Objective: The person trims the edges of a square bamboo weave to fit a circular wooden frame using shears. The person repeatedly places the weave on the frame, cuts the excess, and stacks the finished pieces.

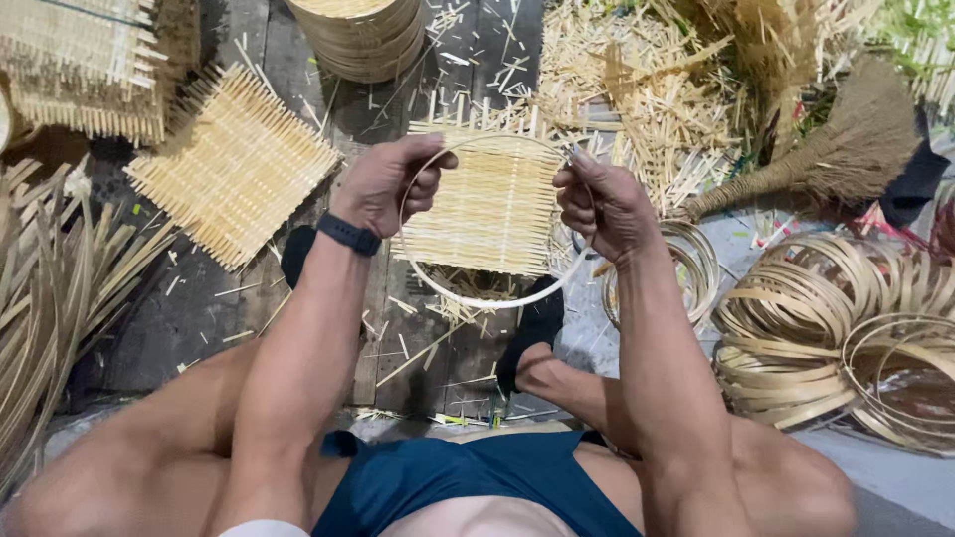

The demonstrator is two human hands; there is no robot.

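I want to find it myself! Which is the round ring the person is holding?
Start at the two forearms reaching up the middle of the picture. The left hand and right hand grip opposite sides of a thin pale hoop, with a square woven mat behind it. Unlike the stacked bamboo rings on the right, it is single and lifted.

Both arms are bare, with no sleeves showing. The left wrist carries a dark band [348, 234], like a slim watch or fitness strap. Dark blue shorts [468, 482] cover the lap at the near edge. The legs are bare too, and each foot wears a black sock [532, 328], the left one partly hidden.
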